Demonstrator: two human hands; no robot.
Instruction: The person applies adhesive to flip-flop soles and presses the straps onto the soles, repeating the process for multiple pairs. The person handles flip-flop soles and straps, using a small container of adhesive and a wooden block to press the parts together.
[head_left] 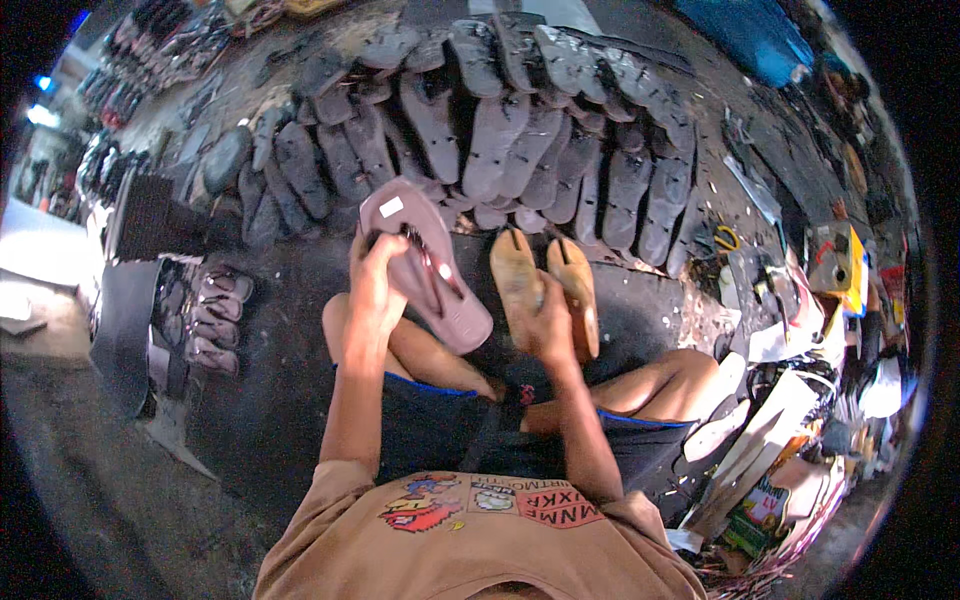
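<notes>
Near the centre, a sandal [445, 290] is clasped by the left grip [378, 280], a foot-shaped block [512, 275] by the right grip [552, 325]; if loosened, either could drop.

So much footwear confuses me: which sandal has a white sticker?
The mauve sandal in the left hand, its white sticker near the upper end; its colour also separates it from the dark soles ahead.
</notes>
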